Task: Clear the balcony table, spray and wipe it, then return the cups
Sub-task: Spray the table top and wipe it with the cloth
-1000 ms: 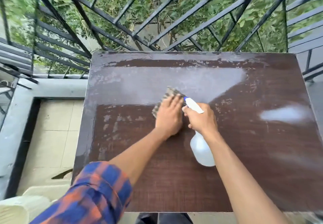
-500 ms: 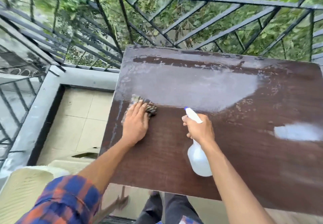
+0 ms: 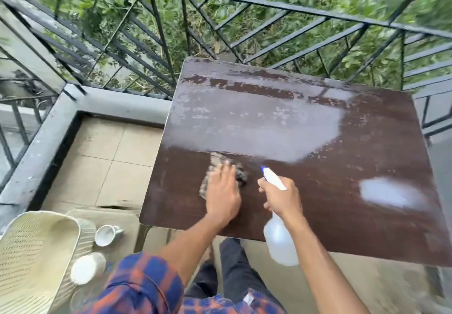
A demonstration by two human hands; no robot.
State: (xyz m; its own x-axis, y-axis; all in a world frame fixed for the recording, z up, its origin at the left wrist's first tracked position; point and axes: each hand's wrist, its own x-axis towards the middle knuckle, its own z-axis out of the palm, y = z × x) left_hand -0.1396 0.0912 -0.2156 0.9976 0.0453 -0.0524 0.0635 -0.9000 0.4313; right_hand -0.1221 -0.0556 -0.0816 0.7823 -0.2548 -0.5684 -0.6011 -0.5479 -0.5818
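Cloth (image 3: 216,163), pressed under flat-fingered left hand (image 3: 223,192) for wiping table (image 3: 342,220); spray bottle (image 3: 278,245) gripped ready in right hand (image 3: 281,200); cups (image 3: 107,235) parked on chair (image 3: 29,252).

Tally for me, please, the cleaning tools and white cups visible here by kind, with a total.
Cloth: 1, under the left hand
Spray bottle: 1, in the right hand
White cups: 2, handled cup and second cup, both on the chair
Total: 4

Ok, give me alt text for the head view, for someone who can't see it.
A left hand presses a cloth on a wet brown table while the right hand grips a spray bottle. Two cups sit on a chair at lower left.
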